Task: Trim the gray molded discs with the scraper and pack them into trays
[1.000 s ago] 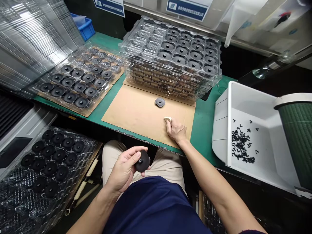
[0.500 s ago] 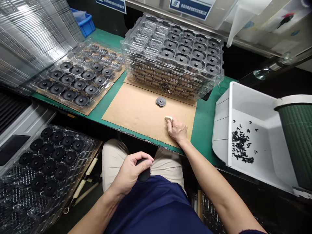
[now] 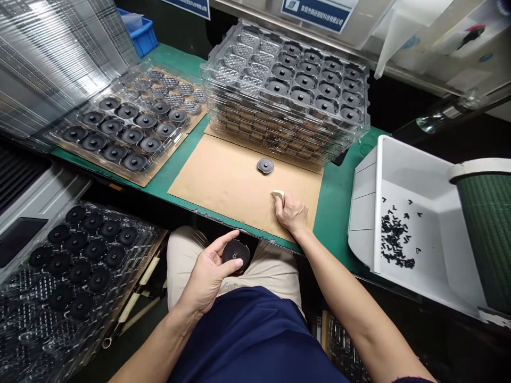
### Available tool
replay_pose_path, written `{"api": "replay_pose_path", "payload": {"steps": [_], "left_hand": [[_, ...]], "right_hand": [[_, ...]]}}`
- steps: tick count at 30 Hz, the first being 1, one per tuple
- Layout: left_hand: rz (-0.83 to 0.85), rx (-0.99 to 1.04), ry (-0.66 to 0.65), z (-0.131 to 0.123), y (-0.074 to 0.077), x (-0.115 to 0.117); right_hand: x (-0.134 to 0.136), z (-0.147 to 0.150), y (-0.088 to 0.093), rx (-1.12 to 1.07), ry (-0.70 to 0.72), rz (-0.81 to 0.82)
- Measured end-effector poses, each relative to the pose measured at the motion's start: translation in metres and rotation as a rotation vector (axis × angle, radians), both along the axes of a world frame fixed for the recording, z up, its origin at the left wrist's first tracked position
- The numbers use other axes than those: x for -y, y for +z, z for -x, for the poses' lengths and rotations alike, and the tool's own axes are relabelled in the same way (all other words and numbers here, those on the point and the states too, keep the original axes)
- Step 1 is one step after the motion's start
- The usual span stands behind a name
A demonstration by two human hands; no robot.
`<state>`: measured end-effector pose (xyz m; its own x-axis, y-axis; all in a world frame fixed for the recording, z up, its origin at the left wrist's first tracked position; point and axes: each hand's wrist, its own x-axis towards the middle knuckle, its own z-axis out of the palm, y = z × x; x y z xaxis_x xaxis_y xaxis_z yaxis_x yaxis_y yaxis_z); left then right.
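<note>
My left hand [image 3: 215, 266] is closed on a round black plastic disc [image 3: 236, 256] above my lap; its face with a small centre hub is turned up toward me. On the cardboard sheet [image 3: 215, 175] rests my right hand [image 3: 291, 214], its fingers wrapped round a small cream-white pad [image 3: 278, 193]; most of the pad is hidden by the fingers. Just beyond that hand, a second disc [image 3: 265, 166], dark grey with a raised centre, lies on the cardboard, touched by neither hand.
Behind the cardboard stands a stack of clear trays [image 3: 287, 106] with black discs. More part-filled trays lie at left, one on the table [image 3: 133, 137] and one lower [image 3: 80, 244]. A white bin [image 3: 439, 223] at right holds small black pieces [image 3: 395, 239]. A blue basket [image 3: 143, 38] is at the back.
My left hand has turned the black disc from nearly edge-on to face up, and its index finger has straightened. The right hand and the disc on the cardboard stay in place.
</note>
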<state>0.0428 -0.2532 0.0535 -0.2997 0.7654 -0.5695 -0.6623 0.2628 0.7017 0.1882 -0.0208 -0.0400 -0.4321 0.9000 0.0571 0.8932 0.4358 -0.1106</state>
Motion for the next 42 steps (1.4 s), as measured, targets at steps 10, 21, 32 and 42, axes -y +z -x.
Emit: {"api": "replay_pose_path", "payload": {"steps": [10, 21, 32, 42], "left_hand": [[0.071, 0.01, 0.07, 0.0032, -0.0024, -0.0014], [0.061, 0.161, 0.158, 0.0054, -0.0044, -0.0036], [0.083, 0.202, 0.218, 0.0051, -0.0038, -0.0063], [0.074, 0.158, 0.134, 0.004, -0.0033, -0.0046]], "right_hand": [[-0.0016, -0.0011, -0.0054, -0.012, 0.008, -0.019], [-0.0015, -0.001, -0.0062, 0.004, 0.007, -0.03], [-0.0016, -0.0011, -0.0059, -0.003, 0.015, -0.029], [-0.002, -0.0015, -0.007, -0.02, 0.015, -0.034]]}}
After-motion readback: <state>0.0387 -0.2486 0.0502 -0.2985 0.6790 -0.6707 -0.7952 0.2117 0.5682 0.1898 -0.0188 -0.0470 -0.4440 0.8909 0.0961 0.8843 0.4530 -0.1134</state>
